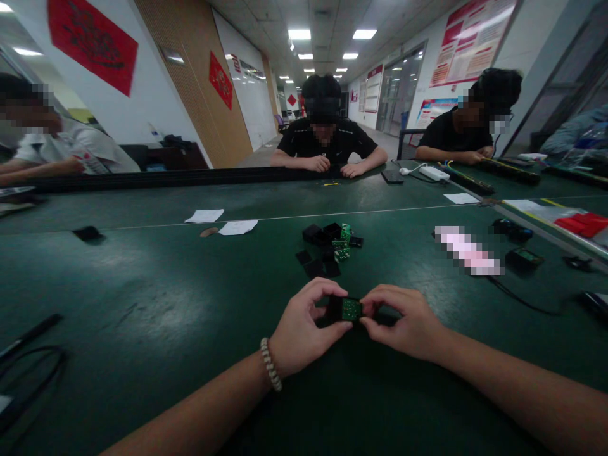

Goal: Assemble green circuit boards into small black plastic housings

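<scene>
Between my two hands is a small green circuit board at the mouth of a black plastic case. My left hand, with a beaded bracelet at the wrist, grips the case between thumb and fingers. The fingertips of my right hand pinch the board's right edge. How deep the board sits in the case I cannot tell. Just beyond my hands lies a pile of black cases, green circuit boards and flat black covers.
White papers lie left of the pile. A blurred pink-and-white item, a cable and black devices are to the right. Another cable lies at left. Across the green table sit a person and others at both sides.
</scene>
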Demonstrator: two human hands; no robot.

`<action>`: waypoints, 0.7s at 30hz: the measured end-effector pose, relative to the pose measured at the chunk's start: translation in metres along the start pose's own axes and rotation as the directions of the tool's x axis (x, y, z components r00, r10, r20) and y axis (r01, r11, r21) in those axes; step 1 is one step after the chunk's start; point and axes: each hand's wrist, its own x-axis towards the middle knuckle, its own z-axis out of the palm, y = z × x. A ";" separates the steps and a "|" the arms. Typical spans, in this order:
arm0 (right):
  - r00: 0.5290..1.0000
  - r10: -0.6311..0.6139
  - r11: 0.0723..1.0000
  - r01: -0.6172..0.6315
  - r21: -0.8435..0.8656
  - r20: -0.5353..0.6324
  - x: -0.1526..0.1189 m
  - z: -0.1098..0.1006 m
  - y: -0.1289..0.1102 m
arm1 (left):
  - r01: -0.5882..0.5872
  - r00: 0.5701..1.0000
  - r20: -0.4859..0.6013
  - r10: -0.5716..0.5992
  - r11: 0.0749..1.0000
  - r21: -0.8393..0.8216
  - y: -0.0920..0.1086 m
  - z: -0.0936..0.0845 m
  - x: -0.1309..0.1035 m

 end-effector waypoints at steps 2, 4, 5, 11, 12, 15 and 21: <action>1.000 0.005 1.000 -0.005 0.004 -0.004 0.000 0.000 0.000 | -0.002 1.000 -0.005 0.002 1.000 0.009 0.000 0.000 0.000; 1.000 0.009 1.000 -0.009 0.009 -0.001 0.000 0.000 0.000 | 0.001 1.000 -0.003 -0.001 1.000 0.012 0.001 0.000 0.000; 1.000 0.010 1.000 -0.010 0.012 0.004 0.000 0.000 -0.001 | 0.004 1.000 -0.001 -0.004 1.000 0.011 0.001 0.000 0.000; 1.000 0.007 1.000 -0.007 0.004 0.014 0.001 0.000 0.000 | 0.010 1.000 0.006 -0.010 1.000 -0.009 0.001 0.000 0.000; 1.000 0.007 1.000 -0.007 0.005 0.014 0.001 0.000 0.001 | 0.007 1.000 0.007 -0.007 1.000 -0.012 0.001 0.000 0.000; 1.000 0.002 1.000 -0.002 0.004 0.015 0.000 0.000 0.002 | 0.002 1.000 0.013 -0.002 1.000 -0.013 -0.001 0.000 0.000; 1.000 -0.003 1.000 0.003 0.009 0.014 0.000 0.000 0.002 | -0.004 1.000 0.030 0.005 0.999 -0.044 -0.001 0.000 0.000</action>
